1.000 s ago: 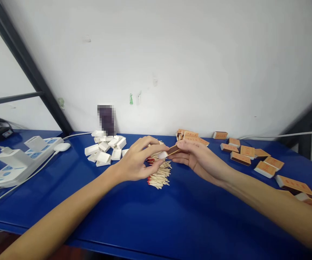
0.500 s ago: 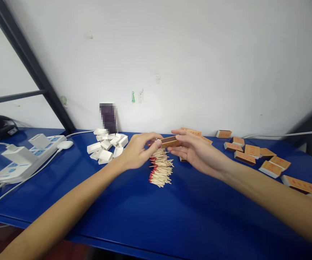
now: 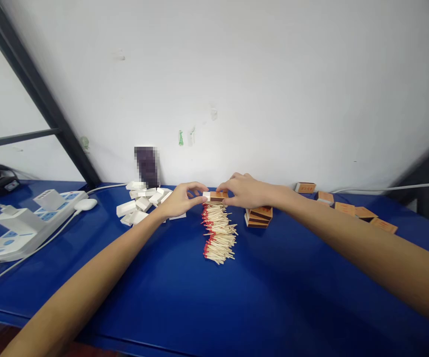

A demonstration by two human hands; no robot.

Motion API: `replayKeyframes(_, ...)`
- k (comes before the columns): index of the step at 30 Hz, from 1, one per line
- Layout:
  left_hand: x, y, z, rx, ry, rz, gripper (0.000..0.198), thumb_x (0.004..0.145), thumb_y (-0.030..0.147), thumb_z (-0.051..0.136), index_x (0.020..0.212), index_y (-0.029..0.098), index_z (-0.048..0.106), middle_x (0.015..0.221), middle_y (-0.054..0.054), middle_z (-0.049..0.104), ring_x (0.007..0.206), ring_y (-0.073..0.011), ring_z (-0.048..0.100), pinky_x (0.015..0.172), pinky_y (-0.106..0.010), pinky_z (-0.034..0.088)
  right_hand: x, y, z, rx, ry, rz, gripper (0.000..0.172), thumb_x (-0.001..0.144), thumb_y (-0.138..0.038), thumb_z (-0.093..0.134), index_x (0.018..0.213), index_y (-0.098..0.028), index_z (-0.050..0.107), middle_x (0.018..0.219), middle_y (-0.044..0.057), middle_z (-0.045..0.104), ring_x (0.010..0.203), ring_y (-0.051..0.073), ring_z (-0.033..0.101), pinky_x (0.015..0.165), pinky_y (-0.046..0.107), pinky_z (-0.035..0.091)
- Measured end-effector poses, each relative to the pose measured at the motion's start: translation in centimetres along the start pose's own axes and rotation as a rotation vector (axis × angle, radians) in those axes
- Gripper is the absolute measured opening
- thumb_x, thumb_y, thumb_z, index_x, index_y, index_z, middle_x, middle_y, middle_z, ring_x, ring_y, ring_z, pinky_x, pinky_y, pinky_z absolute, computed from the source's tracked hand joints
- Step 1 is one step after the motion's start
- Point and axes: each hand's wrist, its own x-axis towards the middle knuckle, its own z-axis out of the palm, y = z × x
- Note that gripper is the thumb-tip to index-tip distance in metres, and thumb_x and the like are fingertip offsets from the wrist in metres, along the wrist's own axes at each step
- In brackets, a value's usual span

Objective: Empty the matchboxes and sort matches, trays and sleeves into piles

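My left hand [image 3: 182, 199] pinches the left end of a matchbox [image 3: 218, 196] between thumb and fingers, where its white inner tray [image 3: 207, 196] sticks out. On the other end, my right hand [image 3: 246, 191] grips the orange-brown sleeve. The box is roughly level at the far end of a long pile of red-headed matches [image 3: 219, 233]; whether it touches them I cannot tell. Close under my right wrist stands a stack of matchboxes [image 3: 259, 217], partly hidden by the arm. White empty trays [image 3: 132, 207] lie heaped left of my left hand.
Several matchboxes [image 3: 344, 208] are scattered at the right, some covered by my right forearm. A dark pixelated object [image 3: 147, 166] leans on the wall behind the trays. At the left lies a power strip [image 3: 31, 238] with plugs and white cables on the blue table [image 3: 214, 307].
The matchbox has gone from tilted to level and moved slightly left, with white tray now showing at its left end. My right hand has turned palm down, uncovering the stack of matchboxes.
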Motion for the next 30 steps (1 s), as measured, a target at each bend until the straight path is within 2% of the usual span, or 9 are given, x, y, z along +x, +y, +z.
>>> replayKeyframes(7, -0.7, -0.6, 0.9, 0.031, -0.020, -0.029, 0.024, 0.084, 0.037, 0.065, 0.099, 0.019, 0.071, 0.100, -0.004, 0.073, 0.089, -0.0184, 0.064, 0.081, -0.034, 0.048, -0.1, 0.2, -1.1, -0.070, -0.159, 0.047, 0.031, 0.088, -0.037, 0.053, 0.107, -0.023, 0.072, 0.101, 0.011, 0.072, 0.105, 0.033, 0.058, 0.092, 0.051, 0.038)
replayKeyframes(11, -0.7, -0.7, 1.1, 0.047, -0.012, -0.044, 0.023, 0.083, 0.035, 0.065, 0.098, 0.020, 0.073, 0.099, -0.003, 0.074, 0.087, -0.0183, 0.063, 0.081, -0.034, 0.048, -0.7, 0.8, -1.7, -0.126, -0.184, 0.087, 0.027, 0.087, -0.035, 0.054, 0.102, -0.022, 0.073, 0.093, 0.011, 0.072, 0.097, 0.031, 0.062, 0.089, 0.049, 0.039)
replayKeyframes(15, -0.8, -0.7, 1.3, 0.048, -0.007, -0.040, 0.023, 0.084, 0.035, 0.064, 0.099, 0.021, 0.073, 0.101, -0.003, 0.075, 0.089, -0.0187, 0.064, 0.083, -0.035, 0.049, -1.2, 1.3, -2.4, -0.161, -0.146, 0.108, 0.033, 0.084, -0.032, 0.055, 0.111, -0.022, 0.072, 0.100, 0.011, 0.072, 0.099, 0.032, 0.061, 0.090, 0.051, 0.039)
replayKeyframes(20, -0.8, -0.4, 1.4, 0.031, 0.011, -0.050, 0.026, 0.084, 0.039, 0.065, 0.099, 0.020, 0.073, 0.103, -0.004, 0.075, 0.091, -0.0193, 0.064, 0.084, -0.035, 0.048, -3.0, 1.6, -4.2, -0.089, -0.001, 0.144, 0.043, 0.084, -0.034, 0.053, 0.122, -0.021, 0.068, 0.108, 0.012, 0.072, 0.093, 0.030, 0.064, 0.080, 0.043, 0.045)
replayKeyframes(23, -0.8, -0.2, 1.4, 0.017, 0.025, -0.061, 0.025, 0.084, 0.038, 0.065, 0.099, 0.020, 0.073, 0.104, -0.005, 0.074, 0.092, -0.0194, 0.064, 0.085, -0.035, 0.047, -4.8, 1.9, -5.2, -0.014, 0.186, 0.141, 0.045, 0.084, -0.042, 0.053, 0.122, -0.023, 0.067, 0.114, 0.008, 0.071, 0.095, 0.028, 0.065, 0.076, 0.038, 0.047)
replayKeyframes(26, -0.7, -0.1, 1.5, -0.016, 0.039, -0.054, 0.024, 0.085, 0.037, 0.065, 0.097, 0.019, 0.073, 0.104, -0.005, 0.074, 0.091, -0.0196, 0.065, 0.084, -0.034, 0.048, -6.7, 2.5, -5.9, 0.022, 0.376, 0.163, 0.042, 0.085, -0.048, 0.054, 0.118, -0.027, 0.069, 0.112, 0.005, 0.072, 0.097, 0.027, 0.065, 0.078, 0.037, 0.048)
replayKeyframes(28, -0.6, 0.0, 1.4, -0.039, 0.059, -0.037, 0.025, 0.085, 0.038, 0.065, 0.096, 0.018, 0.073, 0.102, -0.005, 0.074, 0.090, -0.0196, 0.065, 0.083, -0.033, 0.049, -7.9, 3.0, -6.1, 0.034, 0.485, 0.231, 0.040, 0.086, -0.050, 0.054, 0.114, -0.026, 0.070, 0.109, 0.005, 0.073, 0.095, 0.026, 0.066, 0.078, 0.037, 0.048)
replayKeyframes(30, -0.4, 0.1, 1.2, -0.051, 0.098, -0.012, 0.026, 0.085, 0.040, 0.065, 0.097, 0.018, 0.072, 0.102, -0.006, 0.074, 0.091, -0.0197, 0.065, 0.082, -0.032, 0.049, -9.0, 3.9, -6.0, 0.039, 0.533, 0.332, 0.041, 0.088, -0.053, 0.053, 0.109, -0.023, 0.070, 0.104, 0.007, 0.073, 0.091, 0.025, 0.066, 0.077, 0.037, 0.047)
